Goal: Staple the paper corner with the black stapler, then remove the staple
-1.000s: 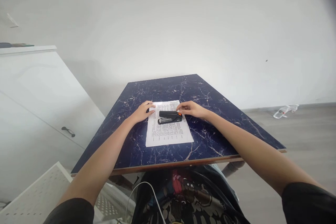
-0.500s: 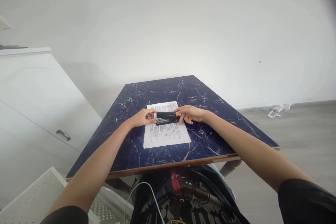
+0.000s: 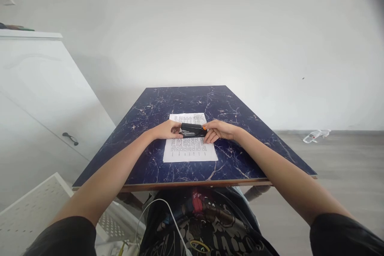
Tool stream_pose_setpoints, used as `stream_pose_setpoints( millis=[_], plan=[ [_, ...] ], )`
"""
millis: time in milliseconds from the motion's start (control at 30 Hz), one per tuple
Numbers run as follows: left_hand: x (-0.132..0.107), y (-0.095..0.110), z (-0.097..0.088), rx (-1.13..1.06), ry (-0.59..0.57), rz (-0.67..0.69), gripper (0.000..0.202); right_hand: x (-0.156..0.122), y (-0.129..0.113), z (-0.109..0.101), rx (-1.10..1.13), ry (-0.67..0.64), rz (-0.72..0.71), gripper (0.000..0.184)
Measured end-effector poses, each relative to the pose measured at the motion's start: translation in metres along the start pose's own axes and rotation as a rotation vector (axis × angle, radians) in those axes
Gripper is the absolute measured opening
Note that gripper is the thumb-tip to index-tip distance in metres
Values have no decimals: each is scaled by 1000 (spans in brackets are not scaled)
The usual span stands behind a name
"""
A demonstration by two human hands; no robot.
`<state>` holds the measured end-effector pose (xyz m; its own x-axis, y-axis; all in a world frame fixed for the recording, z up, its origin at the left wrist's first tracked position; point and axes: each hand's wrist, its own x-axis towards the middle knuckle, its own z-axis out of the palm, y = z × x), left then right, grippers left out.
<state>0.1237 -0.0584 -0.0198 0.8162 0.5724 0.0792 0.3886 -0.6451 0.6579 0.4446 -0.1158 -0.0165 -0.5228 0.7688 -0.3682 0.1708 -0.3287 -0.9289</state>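
Observation:
Between my two hands is a black stapler with an orange part at its right end, lying sideways above printed paper sheets. My left hand pinches the stapler's left end between thumb and fingers. At the other end, my right hand is closed round the part by the orange piece, its fingers curled. A gap shows between the stapler's upper and lower arms. Whether it rests on the paper or hovers just above, I cannot tell.
The sheets lie on a dark blue marbled table against a white wall. A white cabinet stands at the left, a white perforated panel below it. A white cable hangs over my lap. Clear plastic lies on the floor at right.
My right fingers have curled in more closely around the stapler's right end. My left hand keeps its hold on the left end. The view has shifted slightly.

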Motion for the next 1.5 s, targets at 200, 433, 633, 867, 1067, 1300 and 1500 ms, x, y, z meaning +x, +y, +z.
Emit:
stream_pose_setpoints(
  millis=[200, 433, 633, 867, 1067, 1300, 1500],
  plan=[
    [1, -3, 0, 28, -19, 14, 43, 1, -1, -1, 33, 30, 40, 37],
    [1, -4, 0, 33, 13, 12, 51, 2, -1, -2, 45, 29, 56, 37],
    [0, -1, -2, 51, -15, 6, 51, -2, -1, 4, -207, 79, -77, 31],
    [1, 2, -4, 63, -12, 10, 47, 12, 5, 13, -922, 333, -644, 45],
    [-1, 3, -5, 68, 26, 0, 58, 11, 7, 20, -984, 416, -674, 26],
    [4, -10, -7, -74, 312, -61, 58, 0, 6, 12, -1053, 658, -960, 22],
    [11, -19, 3, -470, 432, -70, 46, -6, 4, 16, -1318, 747, -1118, 19]
  ],
)
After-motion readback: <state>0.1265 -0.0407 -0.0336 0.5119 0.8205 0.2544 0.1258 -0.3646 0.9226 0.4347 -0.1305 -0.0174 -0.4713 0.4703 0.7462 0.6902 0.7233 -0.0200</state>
